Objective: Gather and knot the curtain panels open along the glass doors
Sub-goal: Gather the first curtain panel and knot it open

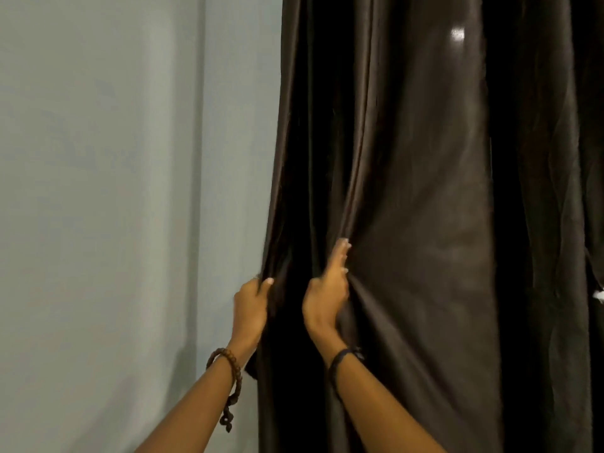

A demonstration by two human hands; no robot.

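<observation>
A dark brown, glossy curtain panel (425, 191) hangs in long folds over the right two thirds of the view. My left hand (250, 305) grips the curtain's left edge at about waist height, fingers curled round the hem. A hand's width to the right, my right hand (327, 289) pinches a vertical fold of the same panel, and the cloth bunches between the two hands. The glass doors are hidden behind the fabric.
A plain pale grey-green wall (130, 191) fills the left side, right up to the curtain's edge. A small bright gap (599, 295) shows at the far right edge of the curtain. The floor is out of view.
</observation>
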